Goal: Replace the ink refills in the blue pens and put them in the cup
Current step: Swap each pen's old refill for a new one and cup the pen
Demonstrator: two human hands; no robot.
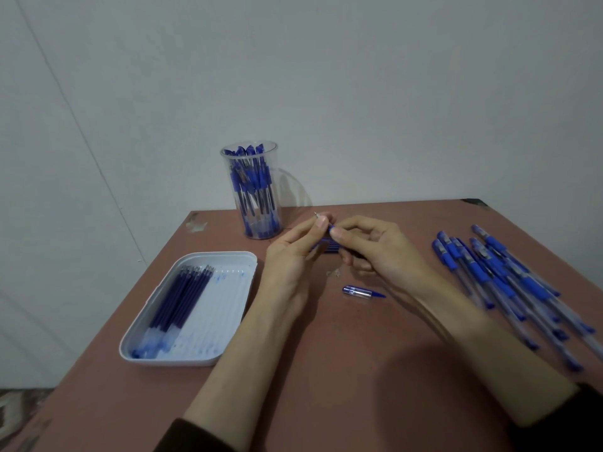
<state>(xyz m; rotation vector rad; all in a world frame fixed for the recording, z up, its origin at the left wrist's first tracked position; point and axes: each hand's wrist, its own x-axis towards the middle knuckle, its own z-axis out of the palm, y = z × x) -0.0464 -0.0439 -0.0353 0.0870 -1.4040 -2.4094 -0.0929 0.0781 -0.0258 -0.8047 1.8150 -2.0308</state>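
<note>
1. blue plastic is showing between the two hands: the left grip [287, 256] is pinching the pen [326, 246] near its far end, where a thin metal tip is poking out past the fingertips, and the right grip [375, 249] is curling round the other part of the barrel.
2. both are holding it up off the tabletop [326, 370], mid-scene, probably so the parts can be turned or slid along one axis; which of the two, i cannot tell.
3. the cap [357, 291] is lying loose just near of the hands, seemingly parked within reach for recapping.
4. the white tray [130, 340] at near left is keeping the refills [182, 301] lined up along its left side, close to the left grip.
5. the pile of pens [505, 282] is sprawling at right, likely waiting stock, well apart from the clear cup [248, 190], which is standing upright at far left of centre, already holding many pens and clear of the working space.
</note>
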